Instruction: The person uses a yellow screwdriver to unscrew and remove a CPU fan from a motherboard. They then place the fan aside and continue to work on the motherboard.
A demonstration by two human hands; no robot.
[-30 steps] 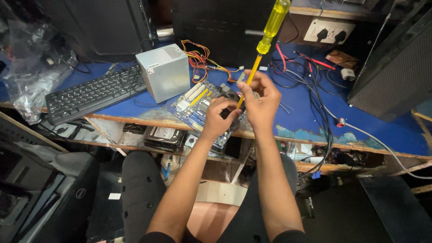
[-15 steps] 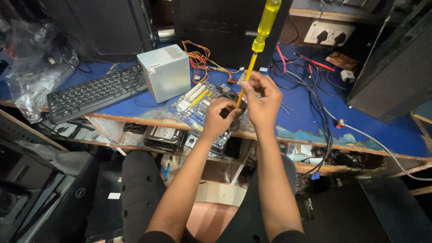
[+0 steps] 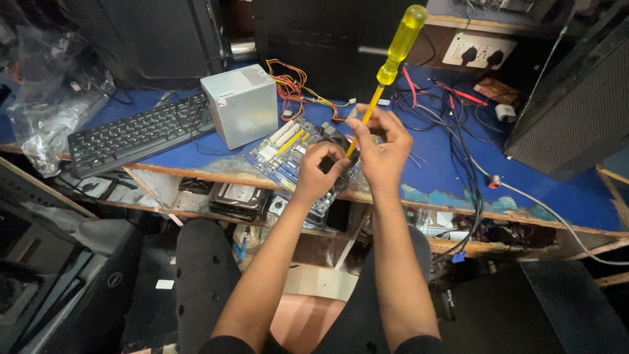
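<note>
A blue computer motherboard (image 3: 283,147) with yellow and white slots lies on the blue worktop's front edge. My right hand (image 3: 380,147) grips the shaft of a screwdriver with a clear yellow handle (image 3: 401,39), held tilted, its tip down at the board. My left hand (image 3: 318,172) is closed on a dark part on the motherboard, just beside the screwdriver tip. The part itself is mostly hidden by my fingers.
A grey power supply box (image 3: 240,105) with coloured wires stands behind the board. A black keyboard (image 3: 134,134) lies at the left, a plastic bag (image 3: 49,121) beyond it. Tangled cables (image 3: 458,124), a wall socket (image 3: 478,52) and a black case (image 3: 576,105) are at the right. Hard drives (image 3: 236,196) sit below.
Both hands and the screwdriver have stayed at the same spot on the board; the handle has leaned slightly, and the view has shifted a little.
</note>
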